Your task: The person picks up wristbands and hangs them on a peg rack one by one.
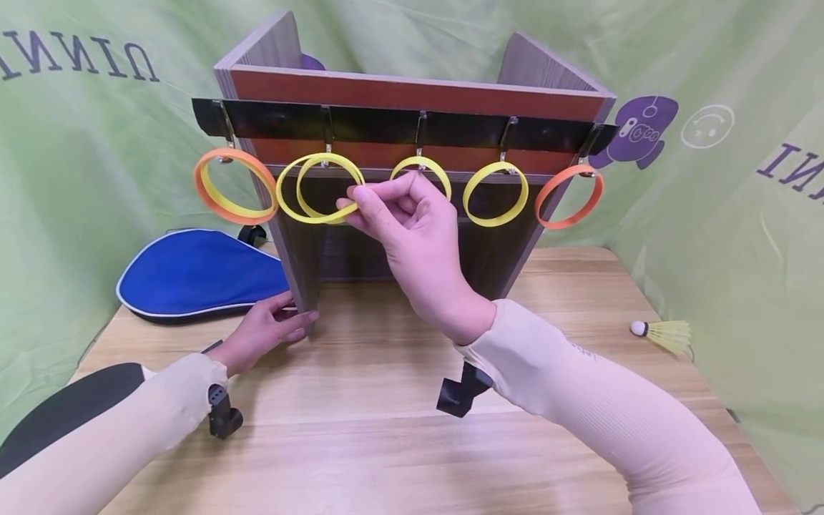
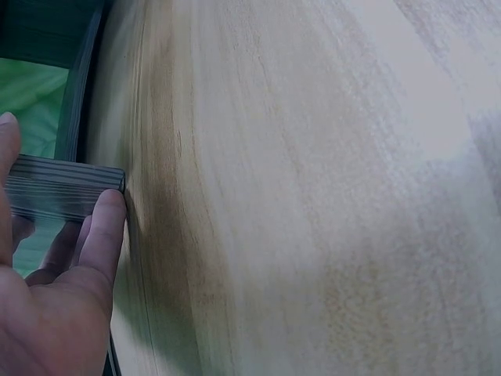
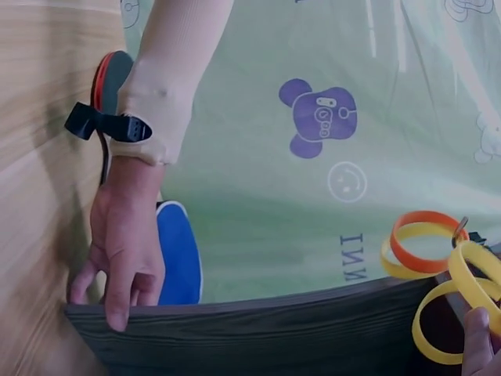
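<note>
My right hand (image 1: 418,236) pinches a yellow ring (image 1: 279,192) between thumb and fingertips, in front of the second hook from the left. Behind it, another yellow ring (image 1: 300,194) hangs at that hook, overlapping it in the head view. Low on the left, my left hand (image 1: 267,332) grips the front edge of the wooden stand's side panel (image 1: 297,265). In the left wrist view, its thumb and index finger (image 2: 102,239) lie on opposite sides of the panel edge. My right hand partly covers a yellow ring (image 1: 421,162) at the middle hook.
A black strip (image 1: 376,125) with several metal hooks crosses the stand. An orange ring (image 1: 199,189) with yellow inside hangs far left, a yellow ring (image 1: 468,200) and an orange ring (image 1: 600,189) at right. A blue paddle case (image 1: 199,275), dark paddle (image 1: 64,408) and shuttlecock (image 1: 663,335) lie on the table.
</note>
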`<state>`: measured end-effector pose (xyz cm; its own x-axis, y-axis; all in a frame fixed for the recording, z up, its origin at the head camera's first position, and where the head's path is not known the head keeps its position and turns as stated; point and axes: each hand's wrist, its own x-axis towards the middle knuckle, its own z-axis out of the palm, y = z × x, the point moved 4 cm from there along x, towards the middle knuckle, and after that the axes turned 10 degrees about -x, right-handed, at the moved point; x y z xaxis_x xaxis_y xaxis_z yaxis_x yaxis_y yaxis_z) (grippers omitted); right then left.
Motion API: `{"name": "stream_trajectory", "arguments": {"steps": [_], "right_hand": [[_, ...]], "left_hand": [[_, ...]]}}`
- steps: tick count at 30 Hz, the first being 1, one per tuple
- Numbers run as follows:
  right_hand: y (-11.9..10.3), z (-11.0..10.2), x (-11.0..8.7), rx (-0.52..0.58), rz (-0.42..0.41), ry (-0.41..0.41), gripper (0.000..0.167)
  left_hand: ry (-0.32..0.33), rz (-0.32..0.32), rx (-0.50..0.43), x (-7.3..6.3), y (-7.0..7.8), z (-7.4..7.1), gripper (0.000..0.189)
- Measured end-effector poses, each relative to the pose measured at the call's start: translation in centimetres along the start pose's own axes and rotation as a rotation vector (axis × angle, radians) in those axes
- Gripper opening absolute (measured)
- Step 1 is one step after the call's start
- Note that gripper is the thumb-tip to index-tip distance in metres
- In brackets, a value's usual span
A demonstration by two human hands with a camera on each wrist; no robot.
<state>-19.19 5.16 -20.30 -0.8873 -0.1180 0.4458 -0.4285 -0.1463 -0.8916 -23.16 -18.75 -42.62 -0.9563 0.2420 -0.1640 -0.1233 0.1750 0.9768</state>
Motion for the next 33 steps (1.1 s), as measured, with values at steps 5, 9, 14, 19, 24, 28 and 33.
{"name": "stream_trajectory", "arguments": {"steps": [5, 9, 14, 19, 24, 28, 33], "right_hand": [[0.6, -0.3, 0.2, -0.022, 0.025, 0.014, 0.008], [0.8, -0.6, 0.1, -0.062, 0.049, 0.005, 0.01], [1.2, -0.7, -0.2, -0.12, 0.07, -0.019, 0.013], [1.3, -0.8, -0.3, -0.13, 0.082, -0.038, 0.015], [1.3, -1.1, -0.3, -0.158, 0.103, -0.055, 0.015], [1.4, -1.4, -0.6, -0.182, 0.124, -0.101, 0.014], [1.5, -2.0, -1.3, -0.171, 0.16, -0.185, 0.01]], "left_hand": [[-0.006, 0.004, -0.008, 0.1, -0.1, -0.1, 0.073], [-0.011, 0.005, -0.018, 0.1, 0.0, 0.0, 0.073], [-0.013, 0.006, -0.021, 0.0, 0.2, 0.1, 0.074], [-0.009, 0.015, -0.021, -0.1, 0.2, 0.1, 0.071], [-0.01, 0.023, -0.027, -0.1, 0.1, 0.1, 0.068], [-0.007, 0.02, -0.017, -0.1, 0.0, 0.1, 0.07], [-0.002, 0.016, 0.003, -0.2, 0.1, 0.1, 0.071]]}}
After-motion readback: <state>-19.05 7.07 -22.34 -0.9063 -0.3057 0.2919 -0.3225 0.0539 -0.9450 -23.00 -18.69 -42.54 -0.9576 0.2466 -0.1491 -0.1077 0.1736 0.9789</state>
